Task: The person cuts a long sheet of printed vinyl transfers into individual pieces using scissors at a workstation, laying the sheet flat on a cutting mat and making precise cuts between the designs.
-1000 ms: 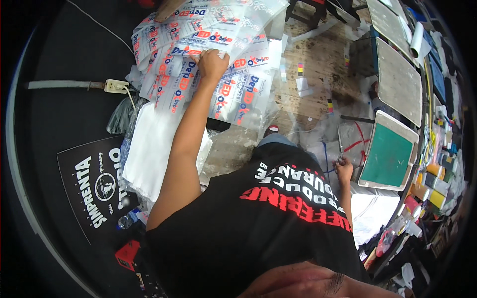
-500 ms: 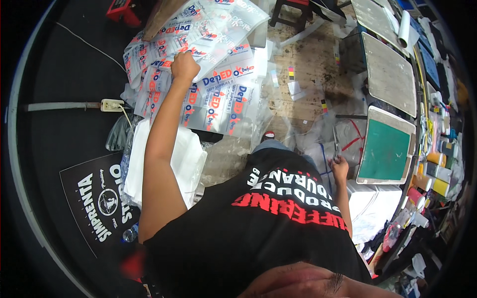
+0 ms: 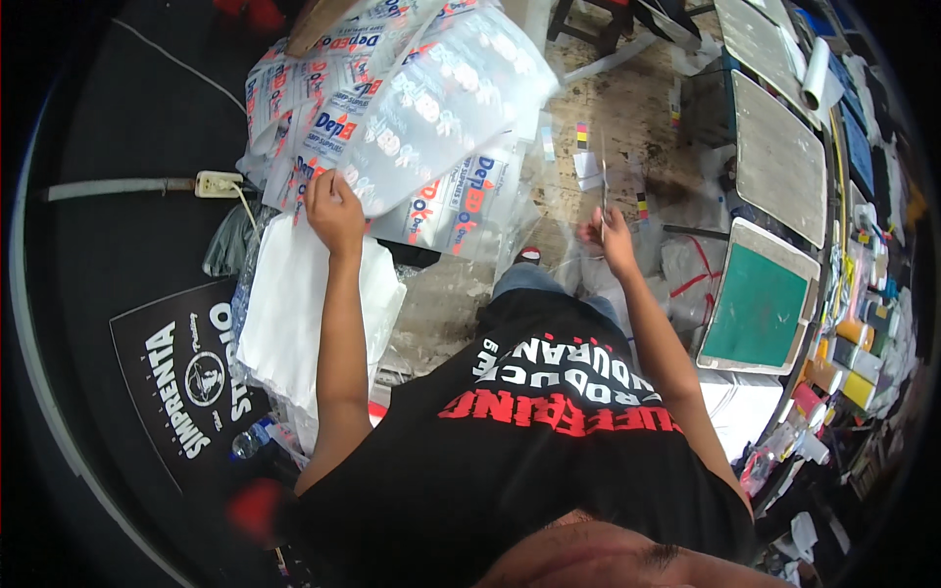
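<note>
My left hand is closed on the near left corner of a printed clear film sheet, which it lifts off a pile. The sheet shows pale white print on its upturned side, and its far right edge is blurred. Below and behind it lie more printed film sheets with blue and orange lettering. In my right hand is a pair of scissors, blades pointing away from me; motion blurs them somewhat. The scissors are to the right of the film, apart from it.
White sheets are stacked left of my body. A power outlet with a cord lies by the pile. Flat boards, one with a green panel, line the right side, beside bottles and jars. Film scraps litter the wooden floor.
My left hand has drawn nearer to me, pulling the sheet's corner along and turning up its pale side. My right hand has moved forward and left with the scissors.
</note>
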### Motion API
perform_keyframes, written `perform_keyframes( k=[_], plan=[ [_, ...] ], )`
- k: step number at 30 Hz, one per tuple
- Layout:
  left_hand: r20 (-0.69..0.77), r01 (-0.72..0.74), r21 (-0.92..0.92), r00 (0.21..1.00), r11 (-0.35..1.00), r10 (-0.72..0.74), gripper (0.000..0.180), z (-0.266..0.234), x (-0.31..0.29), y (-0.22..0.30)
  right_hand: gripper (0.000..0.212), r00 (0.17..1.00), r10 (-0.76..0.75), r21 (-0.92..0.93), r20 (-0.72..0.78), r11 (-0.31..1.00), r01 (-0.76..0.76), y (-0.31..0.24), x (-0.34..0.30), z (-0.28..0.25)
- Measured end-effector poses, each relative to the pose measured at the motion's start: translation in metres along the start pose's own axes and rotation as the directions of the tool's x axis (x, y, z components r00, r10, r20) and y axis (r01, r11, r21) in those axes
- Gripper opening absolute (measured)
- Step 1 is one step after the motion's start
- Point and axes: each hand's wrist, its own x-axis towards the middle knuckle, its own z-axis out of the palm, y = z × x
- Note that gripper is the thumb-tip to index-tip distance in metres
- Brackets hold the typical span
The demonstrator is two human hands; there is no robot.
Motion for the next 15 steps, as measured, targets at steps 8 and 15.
perform_keyframes(
  k=[8,15],
  plan=[
    [-0.071,0.066,-0.013,0.995,0.998,-0.067,0.010,-0.041,-0.008,-0.024,0.059,0.921,-0.388,-0.592,-0.031,0.750,0.296,-0.069,0.046,0.062],
    [-0.016,0.155,-0.002,0.988,0.988,-0.155,0.013,-0.052,-0.001,-0.037,0.068,0.944,-0.326,-0.650,-0.051,0.728,0.216,-0.075,0.061,0.082]
  ],
)
